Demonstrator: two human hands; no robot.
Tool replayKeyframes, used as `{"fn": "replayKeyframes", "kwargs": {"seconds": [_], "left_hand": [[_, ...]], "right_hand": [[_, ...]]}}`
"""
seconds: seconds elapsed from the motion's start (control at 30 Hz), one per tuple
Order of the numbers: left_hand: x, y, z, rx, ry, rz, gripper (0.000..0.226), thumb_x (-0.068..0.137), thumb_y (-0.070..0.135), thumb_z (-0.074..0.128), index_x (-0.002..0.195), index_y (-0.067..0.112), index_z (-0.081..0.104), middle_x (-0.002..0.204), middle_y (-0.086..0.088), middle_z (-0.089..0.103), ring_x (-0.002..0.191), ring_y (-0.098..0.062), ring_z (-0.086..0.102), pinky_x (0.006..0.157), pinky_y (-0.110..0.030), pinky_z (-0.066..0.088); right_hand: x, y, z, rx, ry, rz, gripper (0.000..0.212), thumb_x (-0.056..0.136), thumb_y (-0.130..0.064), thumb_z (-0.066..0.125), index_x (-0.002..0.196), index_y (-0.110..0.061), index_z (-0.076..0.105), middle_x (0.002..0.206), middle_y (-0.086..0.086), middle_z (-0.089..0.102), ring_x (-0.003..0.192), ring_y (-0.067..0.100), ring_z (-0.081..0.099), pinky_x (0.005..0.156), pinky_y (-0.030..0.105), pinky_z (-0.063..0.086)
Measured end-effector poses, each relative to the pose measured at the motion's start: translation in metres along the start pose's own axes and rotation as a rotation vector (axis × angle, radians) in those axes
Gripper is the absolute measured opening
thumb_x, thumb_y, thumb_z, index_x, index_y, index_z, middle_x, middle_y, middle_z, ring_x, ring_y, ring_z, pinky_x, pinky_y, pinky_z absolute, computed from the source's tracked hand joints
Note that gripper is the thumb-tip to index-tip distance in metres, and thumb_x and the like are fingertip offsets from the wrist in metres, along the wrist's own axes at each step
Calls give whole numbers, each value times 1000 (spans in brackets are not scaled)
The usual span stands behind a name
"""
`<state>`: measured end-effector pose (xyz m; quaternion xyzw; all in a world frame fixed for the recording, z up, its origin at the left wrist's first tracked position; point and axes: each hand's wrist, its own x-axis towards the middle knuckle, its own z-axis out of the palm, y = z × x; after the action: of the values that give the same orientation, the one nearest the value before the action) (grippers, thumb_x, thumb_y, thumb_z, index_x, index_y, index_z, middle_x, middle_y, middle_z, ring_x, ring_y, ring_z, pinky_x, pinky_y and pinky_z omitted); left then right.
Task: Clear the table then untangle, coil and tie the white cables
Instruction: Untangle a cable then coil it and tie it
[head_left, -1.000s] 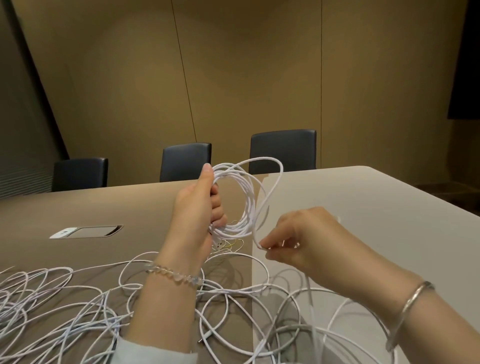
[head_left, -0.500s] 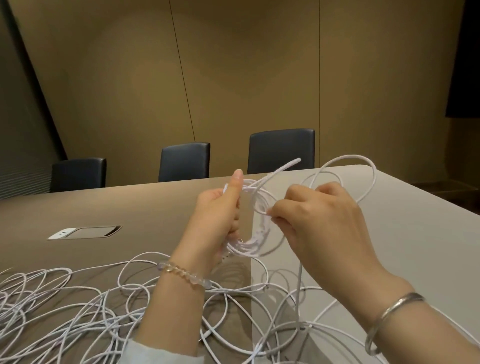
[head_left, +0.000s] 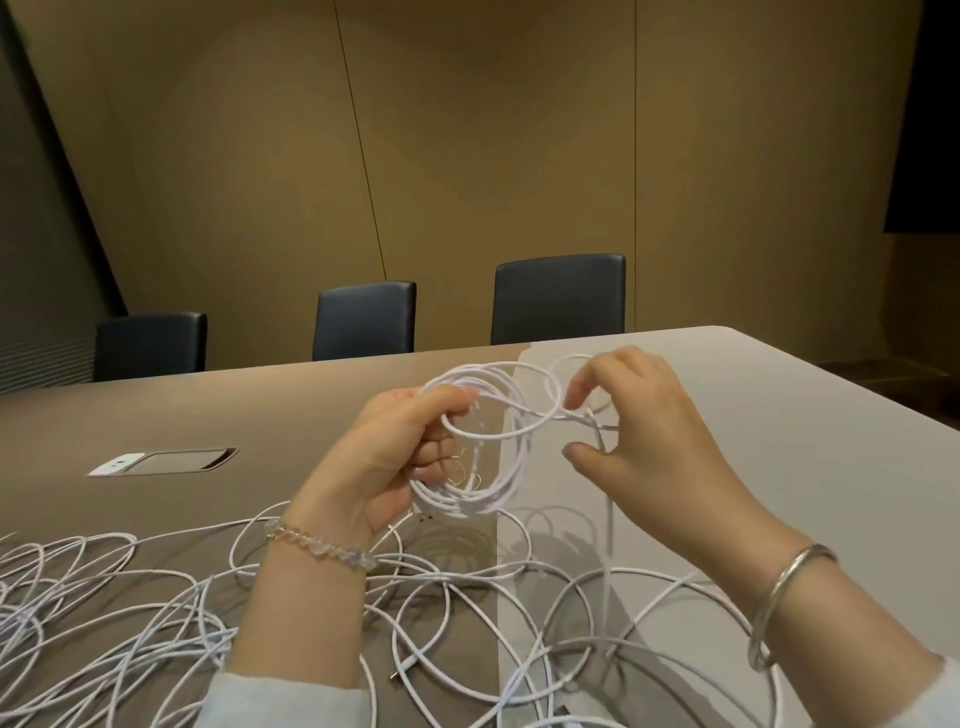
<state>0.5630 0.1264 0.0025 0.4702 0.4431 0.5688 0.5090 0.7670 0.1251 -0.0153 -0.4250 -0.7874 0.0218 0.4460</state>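
My left hand (head_left: 389, 457) grips a coil of white cable (head_left: 498, 488) held above the table, thumb over its top turns. My right hand (head_left: 644, 431) is just right of the coil with fingers curled, and the cable's free strand (head_left: 605, 457) runs between its fingers and thumb, then drops to the table. A tangle of loose white cables (head_left: 156, 613) is spread over the near part of the table (head_left: 779, 467), from the left edge of view to under my right forearm.
Three dark chairs (head_left: 558, 299) stand along the far side of the table. A recessed socket panel (head_left: 161, 461) is set in the tabletop at the left. A tan panelled wall lies behind.
My right hand swung the strand up and over the coil, then came down to its right side. The coil has tilted flatter in my left hand, with another turn on it.
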Motion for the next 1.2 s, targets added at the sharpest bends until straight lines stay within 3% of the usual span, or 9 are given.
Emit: {"fn": "replayKeyframes", "kwargs": {"seconds": [0.07,0.27,0.5,0.7,0.77,0.87,0.97,1.03,1.2], "left_hand": [[1,0,-11,-38,53,30,25,88,9,64,65,10,55,53,2,24,32,-3,20,32,-14,17],[7,-1,-43,-94,285,97,22,90,10,64,71,8,53,42,7,24,29,-2,17,31,-13,17],[12,-1,-68,-150,518,166,17,92,12,65,77,9,56,39,7,29,29,-4,20,30,-15,19],[10,-4,-55,-28,378,118,16,90,13,67,80,7,57,41,7,26,30,-5,19,31,-14,19],[8,-4,-46,12,321,114,15,89,13,68,81,6,58,42,7,26,31,-5,19,31,-15,19],[5,-3,-33,55,247,120,14,88,12,67,79,5,58,43,7,27,32,-4,19,32,-15,19],[2,-3,-20,87,146,129,15,88,13,67,77,7,60,44,7,29,34,-5,22,32,-15,21],[1,-4,-13,105,89,124,16,88,13,68,74,8,61,45,7,30,35,-6,23,32,-16,22],[0,-5,-4,163,-16,70,17,83,13,70,74,12,56,49,7,28,39,-8,19,35,-16,20]], "right_hand": [[1,7,-3,-23,21,67,27,81,-16,75,85,-29,52,94,-14,54,93,11,50,83,26,42],[5,35,-12,118,132,316,18,84,-12,74,73,-20,61,76,-6,65,45,5,61,47,8,39],[0,61,-12,-218,-260,579,15,82,-14,69,71,-21,61,81,3,67,77,23,64,76,38,55],[-2,45,5,-259,-536,486,5,85,-21,67,89,-20,65,104,2,67,100,21,61,85,30,49],[-1,39,9,-194,-388,408,12,92,-23,59,101,-18,63,111,2,64,106,22,58,86,31,46],[3,16,10,246,-110,429,22,99,-33,48,93,-16,61,98,3,66,86,22,65,71,33,51],[5,-2,12,696,-175,662,35,98,-46,47,100,-13,59,96,10,64,62,22,69,56,30,55],[5,-6,12,885,-243,753,33,96,-36,58,108,-5,59,97,14,64,58,20,67,55,27,57],[1,3,14,642,-41,589,9,89,-13,68,95,-16,75,80,1,72,66,10,62,53,14,49]]}}
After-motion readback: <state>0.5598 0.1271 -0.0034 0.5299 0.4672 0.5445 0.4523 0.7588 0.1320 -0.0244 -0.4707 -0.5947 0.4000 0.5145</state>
